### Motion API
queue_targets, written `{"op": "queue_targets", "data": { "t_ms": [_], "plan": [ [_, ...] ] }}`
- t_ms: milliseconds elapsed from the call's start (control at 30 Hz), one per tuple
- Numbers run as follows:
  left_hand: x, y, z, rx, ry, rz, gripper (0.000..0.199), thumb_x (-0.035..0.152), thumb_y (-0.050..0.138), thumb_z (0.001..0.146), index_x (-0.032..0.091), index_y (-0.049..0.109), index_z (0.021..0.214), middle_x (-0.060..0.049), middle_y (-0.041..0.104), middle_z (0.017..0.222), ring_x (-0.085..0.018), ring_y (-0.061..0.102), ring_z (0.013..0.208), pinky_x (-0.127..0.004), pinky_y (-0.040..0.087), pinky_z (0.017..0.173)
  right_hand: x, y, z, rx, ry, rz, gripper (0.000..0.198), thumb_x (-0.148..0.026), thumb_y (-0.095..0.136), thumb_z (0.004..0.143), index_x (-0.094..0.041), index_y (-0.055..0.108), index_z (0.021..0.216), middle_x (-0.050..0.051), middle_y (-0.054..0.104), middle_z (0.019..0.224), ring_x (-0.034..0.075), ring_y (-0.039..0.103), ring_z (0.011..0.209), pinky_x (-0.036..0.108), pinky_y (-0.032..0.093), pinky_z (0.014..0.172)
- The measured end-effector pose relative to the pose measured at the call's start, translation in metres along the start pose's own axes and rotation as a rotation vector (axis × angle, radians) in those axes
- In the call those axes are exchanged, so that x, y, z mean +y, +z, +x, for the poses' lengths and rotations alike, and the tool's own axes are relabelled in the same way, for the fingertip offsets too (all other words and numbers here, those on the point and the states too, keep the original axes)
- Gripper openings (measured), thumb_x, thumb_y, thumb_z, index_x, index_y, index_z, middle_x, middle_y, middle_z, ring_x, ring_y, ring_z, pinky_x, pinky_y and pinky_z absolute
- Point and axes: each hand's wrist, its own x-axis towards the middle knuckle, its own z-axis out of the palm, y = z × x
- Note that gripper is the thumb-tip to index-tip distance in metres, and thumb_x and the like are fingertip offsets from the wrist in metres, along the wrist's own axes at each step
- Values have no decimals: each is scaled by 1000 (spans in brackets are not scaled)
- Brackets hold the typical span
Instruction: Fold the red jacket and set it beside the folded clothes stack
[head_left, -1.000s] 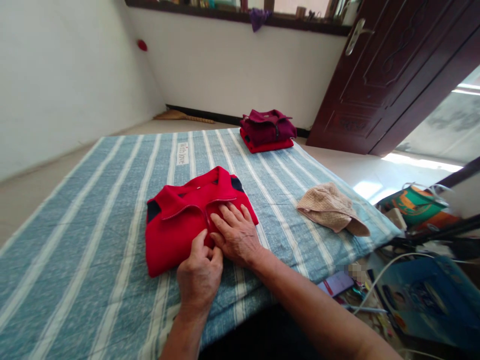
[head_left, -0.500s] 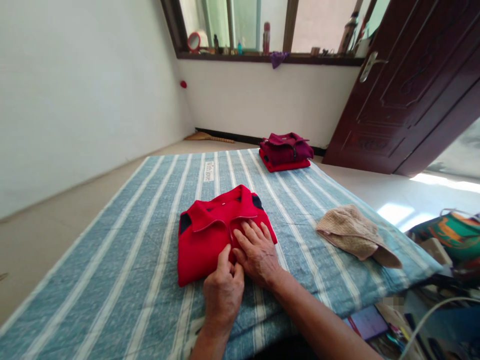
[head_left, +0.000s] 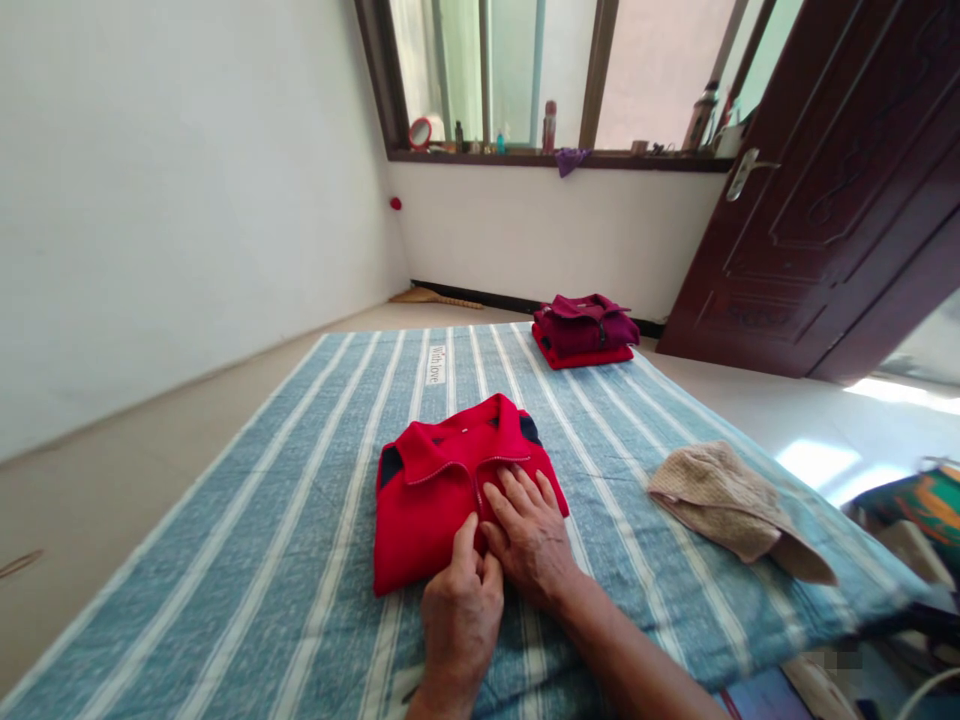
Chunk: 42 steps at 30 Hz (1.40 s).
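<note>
A red zip-up jacket [head_left: 420, 530] with dark shoulder patches lies folded on the striped bedspread [head_left: 247, 560], its collar facing away from me. The collar stands spread, and the zip runs down the middle. My right hand [head_left: 534, 540] rests flat on the jacket's right front, fingers spread. Close beside it, my left hand [head_left: 463, 610] has its fingers curled, with index finger and thumb closed on the jacket at the zip line near the front edge. Whatever bit of zip or cloth sits between those fingertips is hidden.
Toward the far edge of the bed, a folded purple garment [head_left: 581, 325] sits on a red one [head_left: 592, 357]. A beige cap [head_left: 739, 500] lies to the right. Beyond are a dark red door [head_left: 810, 230] and a windowsill [head_left: 480, 157] with bottles. A phone-like screen [head_left: 765, 695] shows at lower right.
The whole scene sits slightly lower and farther right as my view shifts. Both hands keep nearly the same places on the jacket, and the jacket itself looks unchanged.
</note>
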Motion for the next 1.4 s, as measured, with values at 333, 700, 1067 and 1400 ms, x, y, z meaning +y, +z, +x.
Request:
{"op": "queue_targets", "data": {
  "t_ms": [333, 700, 1067, 1400],
  "plan": [
    [-3, 3, -3, 17, -2, -7, 34, 21, 45, 83, 11, 60, 112, -3, 69, 59, -17, 64, 45, -22, 47, 45, -1, 0, 0, 5, -10, -18, 37, -29, 52, 87, -20, 57, 122, 10, 54, 132, 27, 46, 124, 49, 27, 107],
    [-2, 4, -5, 21, -20, -8, 34, 19, 44, 83, 11, 60, 112, -4, 69, 59, -17, 65, 46, -22, 48, 46, -2, 0, 0, 49, -23, -10, 35, -28, 52, 87, -20, 59, 120, 9, 56, 130, 27, 47, 122, 49, 28, 106],
    [0, 1, -1, 98, 39, -80, 31, 18, 40, 86, 7, 61, 106, -1, 65, 51, -15, 61, 40, -21, 45, 42, 0, 3, -2, 93, -52, -39, 33, -28, 49, 88, -19, 61, 118, 9, 57, 128, 27, 49, 120, 47, 29, 106],
    [3, -9, 2, 106, 33, -162, 30, 23, 40, 88, 8, 60, 104, 3, 61, 48, -12, 59, 38, -19, 44, 42, 0, 5, -3, 91, -62, -51, 33, -27, 48, 88, -20, 60, 118, 9, 58, 127, 27, 49, 119, 47, 29, 105]
  ]
}}
